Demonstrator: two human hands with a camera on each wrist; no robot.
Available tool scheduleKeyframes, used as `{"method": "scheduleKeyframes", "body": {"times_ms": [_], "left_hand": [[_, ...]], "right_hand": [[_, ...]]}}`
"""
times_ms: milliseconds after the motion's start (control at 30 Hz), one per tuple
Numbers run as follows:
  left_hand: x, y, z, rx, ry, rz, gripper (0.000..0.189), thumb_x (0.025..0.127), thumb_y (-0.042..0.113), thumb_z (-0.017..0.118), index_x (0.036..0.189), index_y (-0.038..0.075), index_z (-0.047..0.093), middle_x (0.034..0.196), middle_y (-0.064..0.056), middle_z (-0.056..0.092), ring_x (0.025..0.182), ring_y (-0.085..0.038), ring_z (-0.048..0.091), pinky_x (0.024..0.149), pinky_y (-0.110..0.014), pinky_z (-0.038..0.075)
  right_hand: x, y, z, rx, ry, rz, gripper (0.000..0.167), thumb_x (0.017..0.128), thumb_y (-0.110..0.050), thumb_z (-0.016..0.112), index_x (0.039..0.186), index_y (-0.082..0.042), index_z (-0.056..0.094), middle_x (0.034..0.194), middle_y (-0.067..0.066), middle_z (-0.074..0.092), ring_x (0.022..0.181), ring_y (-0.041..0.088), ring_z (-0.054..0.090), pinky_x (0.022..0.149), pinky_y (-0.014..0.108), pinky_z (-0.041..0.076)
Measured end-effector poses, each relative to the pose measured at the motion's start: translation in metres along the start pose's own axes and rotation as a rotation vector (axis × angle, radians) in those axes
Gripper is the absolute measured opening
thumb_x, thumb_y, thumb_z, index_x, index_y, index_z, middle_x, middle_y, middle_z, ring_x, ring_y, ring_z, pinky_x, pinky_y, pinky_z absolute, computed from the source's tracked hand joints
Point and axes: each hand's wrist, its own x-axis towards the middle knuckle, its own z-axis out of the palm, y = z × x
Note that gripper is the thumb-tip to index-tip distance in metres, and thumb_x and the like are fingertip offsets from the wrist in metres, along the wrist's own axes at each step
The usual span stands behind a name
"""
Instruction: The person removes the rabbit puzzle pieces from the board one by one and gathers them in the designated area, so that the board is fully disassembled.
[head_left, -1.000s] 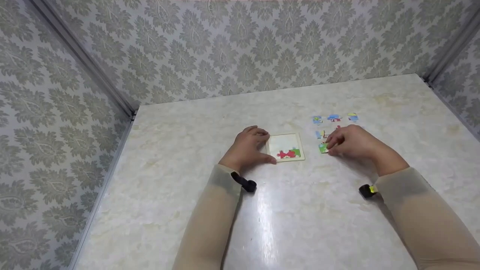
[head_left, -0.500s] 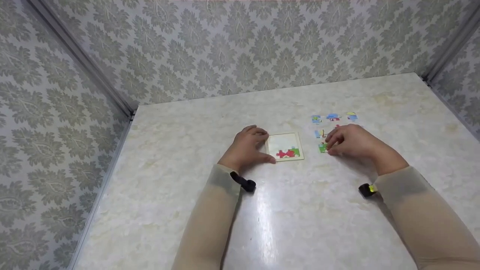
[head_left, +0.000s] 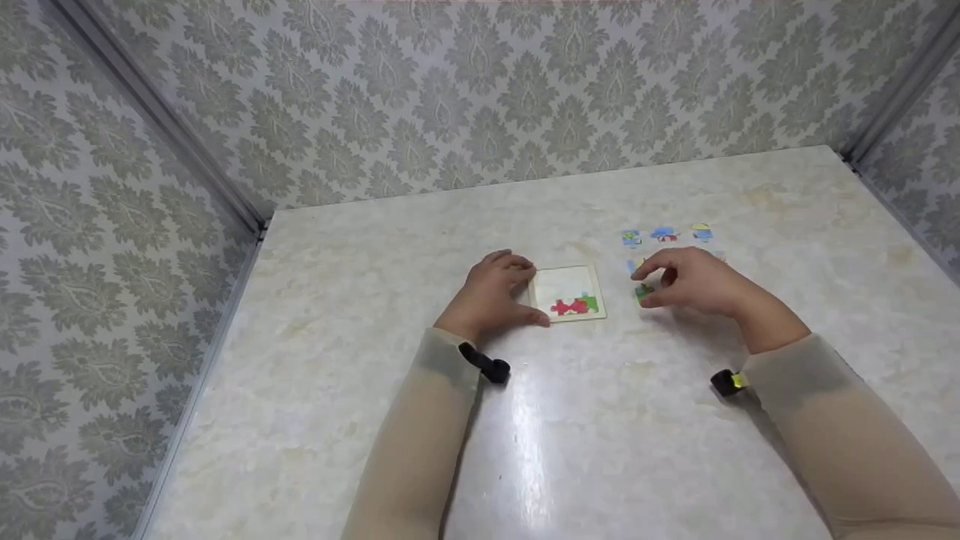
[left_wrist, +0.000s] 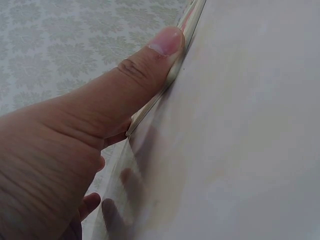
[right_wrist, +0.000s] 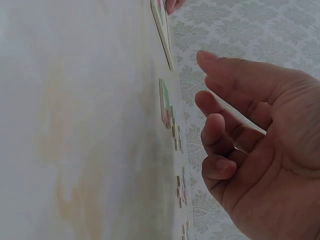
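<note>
My left hand [head_left: 499, 296] holds the left side of a square puzzle tray [head_left: 559, 281], thumb along the near edge and fingers at the far left. The left wrist view has the thumb [left_wrist: 135, 77] pressed against the tray's edge. Red pieces [head_left: 570, 307] and a green piece [head_left: 591, 302] lie along the tray's near side. To the right, my right hand [head_left: 697, 281] hovers with thumb and index finger spread over another green puzzle piece [head_left: 643, 295]. From the right wrist, that green-topped piece [right_wrist: 164, 100] lies on the table, apart from the fingers.
Beyond the right hand, a row of loose puzzle pieces [head_left: 664, 234] lies on the marbled table [head_left: 360, 300]. More pieces, one light blue [head_left: 632, 267], are partly hidden behind the right hand. Patterned walls [head_left: 480, 90] enclose the back and sides.
My right thumb and index finger have spread apart over the green piece, and the hand has shifted slightly left. My left hand and the tray stay in place.
</note>
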Motion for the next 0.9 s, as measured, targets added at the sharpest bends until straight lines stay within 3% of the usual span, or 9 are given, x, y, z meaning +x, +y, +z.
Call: {"method": "scheduleKeyframes", "body": {"times_ms": [133,333,733,900], "left_hand": [[0.000,0.000,-0.001,-0.006,0.011,-0.003,0.097,0.082,0.058,0.099,0.163,0.016,0.064,0.166,-0.001,0.061,0.174,-0.029,0.032,0.145,-0.051,0.025],[0.000,-0.001,0.000,0.006,0.004,-0.010,0.098,0.081,0.059,0.100,0.162,0.017,0.064,0.166,-0.001,0.062,0.174,-0.030,0.033,0.145,-0.050,0.025],[0.002,0.000,0.002,-0.007,0.010,0.011,0.097,0.082,0.062,0.099,0.161,0.017,0.066,0.165,-0.002,0.062,0.173,-0.032,0.033,0.145,-0.055,0.026],[0.002,-0.003,0.002,0.036,0.018,0.040,0.095,0.082,0.063,0.098,0.159,0.016,0.068,0.163,-0.003,0.064,0.172,-0.034,0.037,0.143,-0.056,0.029]], "right_hand": [[0.004,-0.008,0.003,0.021,-0.001,0.000,0.041,0.096,-0.024,0.091,0.136,-0.015,0.081,0.127,0.013,0.074,0.095,0.023,0.062,0.073,0.028,0.054],[0.017,-0.022,0.017,0.042,-0.020,-0.025,0.044,0.100,-0.026,0.087,0.142,-0.015,0.078,0.140,0.012,0.075,0.099,0.024,0.064,0.079,0.030,0.056],[0.034,-0.056,0.036,0.104,-0.044,-0.051,0.045,0.104,-0.028,0.084,0.145,-0.012,0.076,0.138,0.015,0.077,0.103,0.023,0.071,0.080,0.033,0.056],[0.039,-0.062,0.043,0.140,-0.064,-0.063,0.048,0.104,-0.029,0.084,0.148,-0.012,0.075,0.144,0.015,0.075,0.109,0.023,0.076,0.086,0.033,0.058]]}}
